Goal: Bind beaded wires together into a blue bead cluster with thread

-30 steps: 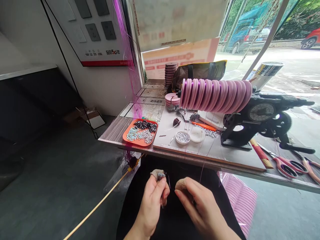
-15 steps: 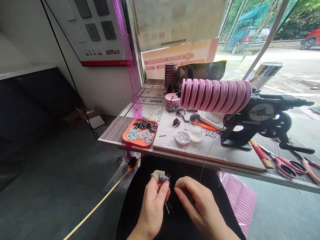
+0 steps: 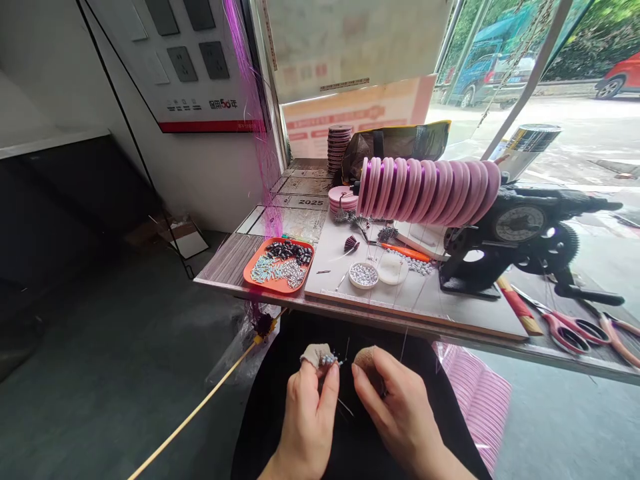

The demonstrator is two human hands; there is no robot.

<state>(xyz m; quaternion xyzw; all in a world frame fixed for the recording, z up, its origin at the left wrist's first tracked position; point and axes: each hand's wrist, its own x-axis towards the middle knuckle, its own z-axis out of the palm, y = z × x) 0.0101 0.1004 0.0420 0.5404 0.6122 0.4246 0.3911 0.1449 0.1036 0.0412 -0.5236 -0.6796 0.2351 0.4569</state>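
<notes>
Over my black-clad lap, my left hand (image 3: pixel 310 400) pinches a small cluster of blue-grey beads (image 3: pixel 329 360) on fine wires between thumb and index finger. Thin pale stems (image 3: pixel 345 407) stick out below that hand, and a fine wire rises beside the cluster. A beige cloth cover (image 3: pixel 314 353) wraps the left index fingertip. Close by on the right, my right hand (image 3: pixel 400 403) has thumb and fingers drawn together, with a similar tan cover (image 3: pixel 367 359) on a fingertip. Whatever lies between those fingers is too small or hidden to make out. The hands are slightly apart.
On the table stand an orange tray (image 3: pixel 249 272) of sorted beads, a small dish of silvery beads (image 3: pixel 363 274) and an orange-handled tool (image 3: pixel 406 252). A black winding machine (image 3: pixel 475 270) carries pink spools (image 3: pixel 430 192). Scissors (image 3: pixel 567 333) lie right. A wooden stick (image 3: pixel 195 413) slants left.
The bead cluster has turned slightly in my left hand, and the pale stems below now point more to the right. My right hand has shifted very little.
</notes>
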